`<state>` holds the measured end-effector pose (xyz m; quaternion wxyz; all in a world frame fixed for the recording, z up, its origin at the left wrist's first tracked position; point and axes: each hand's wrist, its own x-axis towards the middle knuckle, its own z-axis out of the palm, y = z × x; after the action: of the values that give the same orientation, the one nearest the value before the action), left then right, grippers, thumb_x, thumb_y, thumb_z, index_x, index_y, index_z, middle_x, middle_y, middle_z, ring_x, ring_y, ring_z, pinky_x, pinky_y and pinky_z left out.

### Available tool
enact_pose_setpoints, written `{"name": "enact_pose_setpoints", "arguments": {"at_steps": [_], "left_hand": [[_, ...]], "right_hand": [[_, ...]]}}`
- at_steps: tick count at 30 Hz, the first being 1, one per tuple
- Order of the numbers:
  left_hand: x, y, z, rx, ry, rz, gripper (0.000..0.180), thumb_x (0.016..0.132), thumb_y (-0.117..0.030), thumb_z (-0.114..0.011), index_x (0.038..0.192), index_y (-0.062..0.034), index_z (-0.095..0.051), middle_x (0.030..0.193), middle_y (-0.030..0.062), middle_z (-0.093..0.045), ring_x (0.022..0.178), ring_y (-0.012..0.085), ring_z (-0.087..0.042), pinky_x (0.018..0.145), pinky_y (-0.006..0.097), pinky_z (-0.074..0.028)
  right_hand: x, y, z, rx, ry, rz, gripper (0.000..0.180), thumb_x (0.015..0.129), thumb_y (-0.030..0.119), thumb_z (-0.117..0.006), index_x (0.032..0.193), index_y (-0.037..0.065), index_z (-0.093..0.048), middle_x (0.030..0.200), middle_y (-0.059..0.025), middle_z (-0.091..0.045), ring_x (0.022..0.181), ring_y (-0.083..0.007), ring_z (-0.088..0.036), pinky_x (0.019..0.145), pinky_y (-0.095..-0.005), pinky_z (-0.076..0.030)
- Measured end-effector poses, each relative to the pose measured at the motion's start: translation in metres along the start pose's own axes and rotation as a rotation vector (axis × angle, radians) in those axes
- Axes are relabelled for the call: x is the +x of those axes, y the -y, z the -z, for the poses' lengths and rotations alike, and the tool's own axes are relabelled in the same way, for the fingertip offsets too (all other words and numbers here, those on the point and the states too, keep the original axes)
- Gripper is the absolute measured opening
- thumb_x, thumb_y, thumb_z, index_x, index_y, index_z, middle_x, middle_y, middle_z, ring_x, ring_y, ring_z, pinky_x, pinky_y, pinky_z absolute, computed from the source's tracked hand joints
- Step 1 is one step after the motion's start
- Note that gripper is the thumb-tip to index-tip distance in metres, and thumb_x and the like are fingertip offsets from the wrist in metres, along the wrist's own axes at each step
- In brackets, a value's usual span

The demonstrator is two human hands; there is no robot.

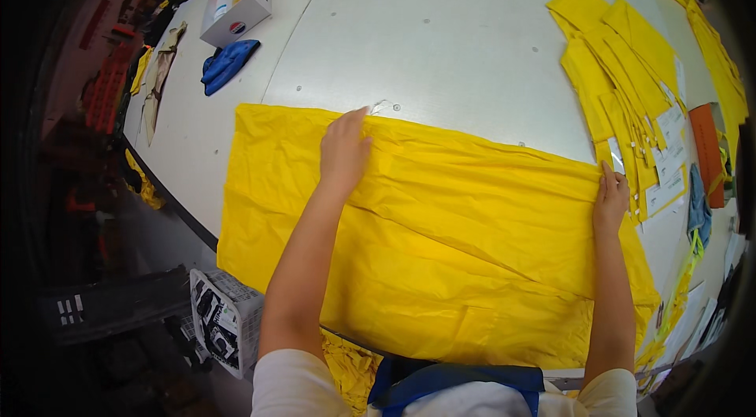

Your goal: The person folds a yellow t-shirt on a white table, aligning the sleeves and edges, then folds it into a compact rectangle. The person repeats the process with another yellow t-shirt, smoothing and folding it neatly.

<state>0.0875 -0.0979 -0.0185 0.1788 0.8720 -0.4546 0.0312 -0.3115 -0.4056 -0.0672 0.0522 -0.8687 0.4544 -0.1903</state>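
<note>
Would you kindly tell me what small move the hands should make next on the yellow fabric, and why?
Probably the left hand should smooth the yellow fabric rightward: long creases run across it, and the right hand is at the right end of its far edge.

As a broad, pale table top (354,47), bears a large, creased yellow fabric sheet (449,228) at centre; at upper left, holds an open white box (250,17) and crumpled blue cloth (228,66); at upper right, fanned yellow fabric pieces (614,63).
</note>
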Motion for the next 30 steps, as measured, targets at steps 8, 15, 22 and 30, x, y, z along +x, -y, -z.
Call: {"name": "enact_pose_setpoints", "arguments": {"at_steps": [8,15,22,30], "left_hand": [[0.089,-0.008,-0.002,0.323,0.840,-0.080,0.046,0.071,-0.024,-0.076,0.112,-0.0125,-0.058,0.113,0.0093,-0.059,0.111,0.0292,-0.053,0.091,0.040,-0.044],[-0.009,-0.003,0.082,0.145,0.341,-0.252,0.006,0.079,-0.011,-0.058,0.083,-0.0080,-0.055,0.086,0.0110,-0.058,0.081,0.0350,-0.057,0.069,0.043,-0.047],[-0.266,-0.018,0.147,0.054,0.143,-0.447,0.015,0.062,-0.014,-0.063,0.069,-0.0135,-0.049,0.066,0.0022,-0.041,0.059,0.0211,-0.050,0.053,0.034,-0.039],[-0.271,-0.085,0.087,-0.050,0.248,-0.206,0.057,0.082,-0.052,-0.057,0.127,-0.0173,-0.053,0.140,0.0161,-0.037,0.130,0.0399,-0.030,0.105,0.057,-0.019]], "right_hand": [[0.065,0.002,0.048,-0.096,0.648,0.089,0.033,0.070,-0.004,-0.059,0.102,0.000,-0.052,0.099,-0.0249,-0.060,0.096,-0.0421,-0.056,0.082,-0.0438,-0.046],[-0.032,0.019,0.159,0.176,0.159,0.288,0.022,0.064,-0.008,-0.056,0.081,-0.001,-0.043,0.079,-0.0188,-0.044,0.077,-0.0411,-0.046,0.064,-0.0430,-0.040],[-0.225,0.009,0.217,0.146,0.238,0.757,0.019,0.056,0.008,-0.061,0.066,0.011,-0.045,0.076,-0.0071,-0.048,0.070,-0.0287,-0.050,0.064,-0.0408,-0.036],[-0.250,-0.006,0.186,0.065,0.594,0.634,0.027,0.060,0.016,-0.068,0.083,0.011,-0.053,0.084,-0.0080,-0.051,0.085,-0.0297,-0.051,0.077,-0.0422,-0.040]]}}
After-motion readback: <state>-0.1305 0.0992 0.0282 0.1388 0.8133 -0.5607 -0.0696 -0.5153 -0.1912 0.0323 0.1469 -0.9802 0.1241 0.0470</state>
